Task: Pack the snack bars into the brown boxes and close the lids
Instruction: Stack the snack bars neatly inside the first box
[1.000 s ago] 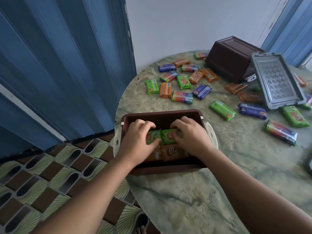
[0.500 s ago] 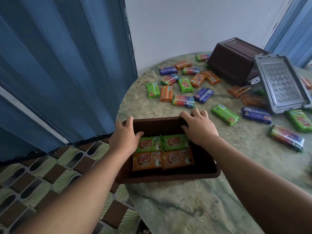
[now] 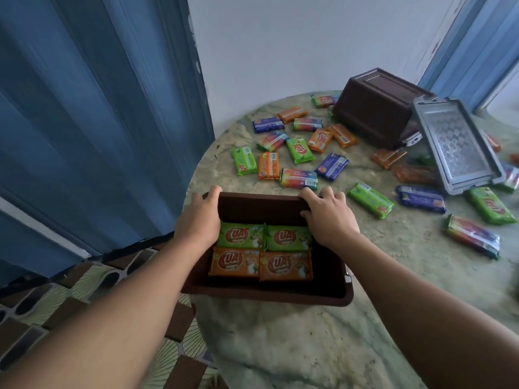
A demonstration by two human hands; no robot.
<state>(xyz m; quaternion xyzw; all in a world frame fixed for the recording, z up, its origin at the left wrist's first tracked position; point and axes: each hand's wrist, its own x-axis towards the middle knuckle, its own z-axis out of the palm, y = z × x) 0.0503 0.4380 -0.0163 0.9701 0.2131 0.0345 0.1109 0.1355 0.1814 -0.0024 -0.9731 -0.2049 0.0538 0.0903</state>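
With the open brown box (image 3: 269, 297), packed with four snack bars (image 3: 262, 252), gripped at its far corners by the left hand (image 3: 198, 220) and right hand (image 3: 327, 220) while overhanging the marble table (image 3: 393, 276) edge, tipping floorward could be caused by any nearward pull.

My left hand (image 3: 198, 220) grips the far left corner of the open brown box (image 3: 269, 296), and my right hand (image 3: 328, 217) grips its far right corner. Between my palms, four snack bars (image 3: 262, 252) lie flat inside, two green beyond two orange. Past my fingertips, loose bars (image 3: 297, 178) scatter over the green table (image 3: 280, 346); a second brown box (image 3: 376, 108) and a grey lid (image 3: 455, 144) sit well beyond my right hand.
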